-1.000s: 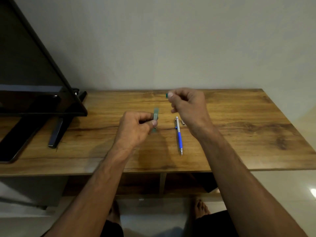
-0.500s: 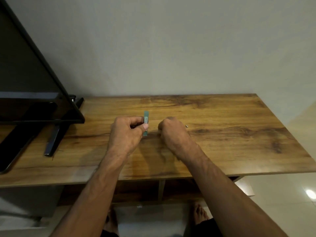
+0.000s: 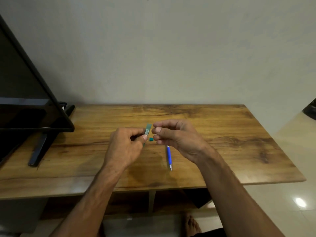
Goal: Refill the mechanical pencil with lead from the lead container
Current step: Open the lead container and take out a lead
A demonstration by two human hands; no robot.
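Lead container: a slim, flat, translucent green plastic lead container (image 3: 148,129) is held near upright above the table. Its lower part is pinched between the thumb and fingers of the left hand (image 3: 126,144), and its upper end stands clear of them.
Container handling: judged very light, rigid and smooth. A grip low on the flat faces, as held, leaves the mouth free. The leads inside are judged brittle and easily spilled if it is tipped far.
Cap: a small teal plastic cap (image 3: 151,139) is seen between the two hands, just below the container. Whether it rests on the table cannot be told for certain.
Right hand: the right hand (image 3: 177,135) is raised just beside the container's top, fingers curled, thumb and forefinger drawn close. Whether a lead is pinched cannot be told.
Pencil: a blue-and-white mechanical pencil (image 3: 169,155) lies on the brown wood-grain table (image 3: 222,134), gripped by neither hand, tip toward the person, its far end hidden below the right hand.
Pencil handling: judged light, stiff and prone to roll; best taken at mid-barrel.
Surroundings: a black flat television (image 3: 25,100) stands at the table's left.
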